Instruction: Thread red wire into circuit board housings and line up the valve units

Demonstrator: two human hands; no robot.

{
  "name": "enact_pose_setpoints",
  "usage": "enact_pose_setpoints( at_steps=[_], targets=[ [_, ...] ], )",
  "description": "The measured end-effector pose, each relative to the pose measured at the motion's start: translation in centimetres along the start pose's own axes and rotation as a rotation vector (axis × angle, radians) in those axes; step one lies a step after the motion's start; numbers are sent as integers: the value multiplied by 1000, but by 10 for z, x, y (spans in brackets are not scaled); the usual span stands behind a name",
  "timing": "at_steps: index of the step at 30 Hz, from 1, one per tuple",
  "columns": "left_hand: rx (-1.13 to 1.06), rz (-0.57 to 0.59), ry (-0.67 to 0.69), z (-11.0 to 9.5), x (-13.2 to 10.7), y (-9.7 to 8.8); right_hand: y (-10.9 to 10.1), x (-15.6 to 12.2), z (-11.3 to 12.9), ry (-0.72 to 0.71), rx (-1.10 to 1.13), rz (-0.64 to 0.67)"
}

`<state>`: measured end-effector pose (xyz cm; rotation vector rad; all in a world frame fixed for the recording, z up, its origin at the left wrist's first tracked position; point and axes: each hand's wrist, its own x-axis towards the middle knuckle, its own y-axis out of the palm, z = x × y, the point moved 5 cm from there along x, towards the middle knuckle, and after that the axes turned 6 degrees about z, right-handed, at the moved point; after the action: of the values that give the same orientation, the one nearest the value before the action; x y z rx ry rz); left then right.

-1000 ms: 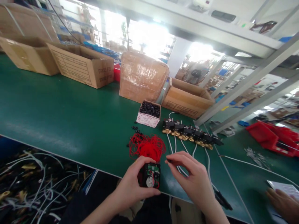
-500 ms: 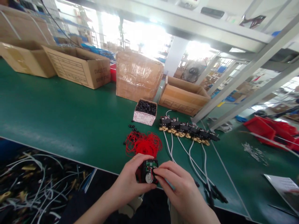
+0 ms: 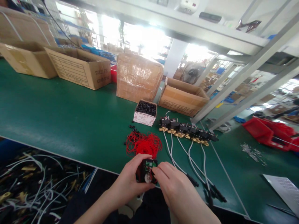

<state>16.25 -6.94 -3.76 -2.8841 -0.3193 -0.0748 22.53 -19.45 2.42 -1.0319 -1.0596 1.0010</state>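
Observation:
My left hand point(image 3: 132, 175) grips a small black housing point(image 3: 141, 175) from its left side, thumb below and fingers above. Inside the open housing show a green circuit board point(image 3: 148, 164), a round metal part point(image 3: 148, 177) and thin red and black wires. My right hand point(image 3: 171, 183) is at the housing's right side, with thumb and fingertips pinched together at the wires beside the board. What lies between those fingertips is too small to make out. Just beyond the housing, a tangled heap of red rings or loops point(image 3: 146, 147) lies on the green table.
A small white box point(image 3: 144, 119) of black parts stands ahead, with loose black pieces nearby. Right of it is a row of black-and-brass assemblies point(image 3: 187, 132) with grey cables. Cardboard boxes point(image 3: 139, 79) line the back. A metal post point(image 3: 240, 76) and red bins point(image 3: 268, 133) are right.
My right fingers have shifted slightly up and left over the housing, and the hand has turned more palm-down. The left hand keeps its hold, with the housing tilted slightly differently.

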Motion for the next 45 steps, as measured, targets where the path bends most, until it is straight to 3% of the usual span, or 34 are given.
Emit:
enact_pose_setpoints(
  at_steps=[6,12,16,20,28,33,40,45],
  targets=[
    [-157,34,-56,6,-9,-1,-10,-16,-25,210,402,-219],
    [-220,47,-30,10,-10,-4,16,-25,-34,323,602,-259],
    [-240,72,-73,13,-8,-2,22,-14,-51,366,590,-312],
    [-244,74,-114,17,-5,1,14,17,-73,340,480,-366],
    [-270,79,-34,19,-4,8,24,95,-113,307,341,-220],
    [-290,74,-72,16,-3,6,35,123,-105,177,360,-33],
    [-323,66,-84,19,-1,6,44,147,-85,0,361,139],
    [-345,67,-84,20,0,6,18,139,-95,37,425,73]
  ],
)
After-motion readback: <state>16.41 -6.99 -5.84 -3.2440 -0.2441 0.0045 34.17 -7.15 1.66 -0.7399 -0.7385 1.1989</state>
